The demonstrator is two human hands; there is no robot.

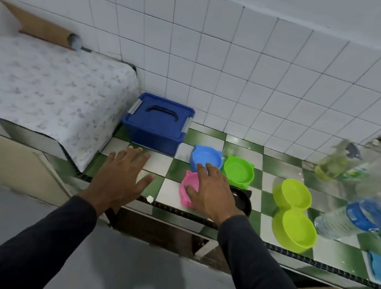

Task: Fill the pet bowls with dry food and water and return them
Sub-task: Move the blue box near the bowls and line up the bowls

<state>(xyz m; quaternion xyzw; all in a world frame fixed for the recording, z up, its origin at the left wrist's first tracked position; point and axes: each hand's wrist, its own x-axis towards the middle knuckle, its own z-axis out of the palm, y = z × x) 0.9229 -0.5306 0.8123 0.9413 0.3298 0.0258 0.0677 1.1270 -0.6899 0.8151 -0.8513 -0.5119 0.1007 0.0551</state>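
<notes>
Two hands reach over the checkered table [211, 142]: the left hand [120, 178] is spread flat, fingers apart, near a blue lidded box [157, 123]; the right hand [212, 193], fingers apart, covers the pink bowl [186, 187]. Behind sit a blue bowl [207, 156] and green bowl [239, 171]; a yellow-green double bowl [294, 211] lies right, beside water bottles [359, 215].

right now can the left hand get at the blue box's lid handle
Probably yes: the left hand hovers open over the counter just in front of the blue box, and nothing lies between it and the lid handle.
</notes>
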